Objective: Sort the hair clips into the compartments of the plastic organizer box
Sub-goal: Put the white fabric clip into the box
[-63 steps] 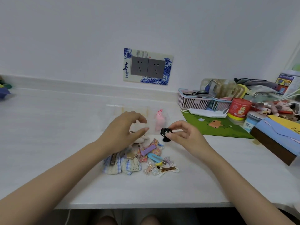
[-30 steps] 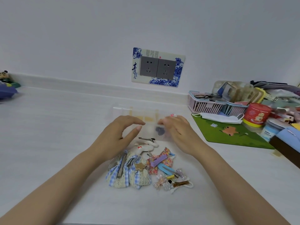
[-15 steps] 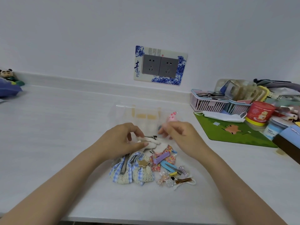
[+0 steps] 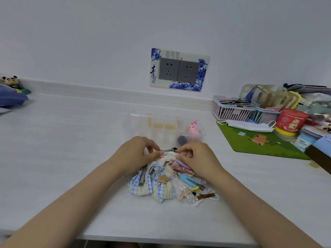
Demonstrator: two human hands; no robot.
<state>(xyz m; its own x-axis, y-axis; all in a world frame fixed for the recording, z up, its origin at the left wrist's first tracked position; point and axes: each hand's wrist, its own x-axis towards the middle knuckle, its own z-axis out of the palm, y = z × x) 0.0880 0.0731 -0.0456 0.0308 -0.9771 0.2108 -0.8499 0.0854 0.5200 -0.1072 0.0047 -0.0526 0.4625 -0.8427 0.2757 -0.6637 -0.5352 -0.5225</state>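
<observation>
A clear plastic organizer box (image 4: pixel 139 120) stands on the white table behind my hands. A pink clip (image 4: pixel 192 128) and a black clip (image 4: pixel 181 140) lie in its right-hand compartments. A pile of hair clips (image 4: pixel 180 181) lies in front of it, with blue-checked lace bows (image 4: pixel 152 187) on its left. My left hand (image 4: pixel 136 153) and my right hand (image 4: pixel 197 158) meet over the pile's far end. Both pinch a white fluffy clip with a black metal clasp (image 4: pixel 168 151), one hand at each end.
A green mat (image 4: pixel 259 140) with a face mask (image 4: pixel 249 125) lies to the right. Behind it are pink and blue baskets (image 4: pixel 232 111), a red tin (image 4: pixel 290 121) and more clutter. A blue pillow and panda toy (image 4: pixel 10 90) sit far left. The table's front edge runs near my forearms.
My right hand put the black clip into the box, then came back to the pile. Both hands have closed on the white fluffy clip.
</observation>
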